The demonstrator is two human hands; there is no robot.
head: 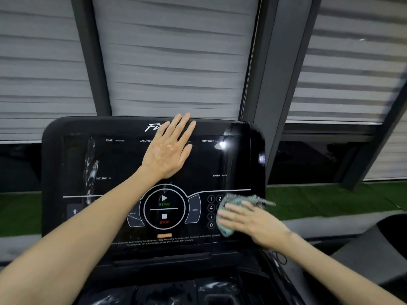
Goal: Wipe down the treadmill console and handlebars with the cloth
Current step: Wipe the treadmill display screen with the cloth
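Observation:
The black glossy treadmill console fills the middle of the view, with START and STOP marks at its lower centre. My left hand lies flat against the upper middle of the screen, fingers straight and reaching the top edge. My right hand presses a green-grey cloth onto the number keypad at the console's lower right, fingers spread over it. The cloth and right hand look motion-blurred. No handlebar can be made out in this view.
Grey slatted blinds and dark window posts stand behind the console. A strip of green turf runs outside at the right. A dark tray area lies below the console. A grey curved machine part sits at lower right.

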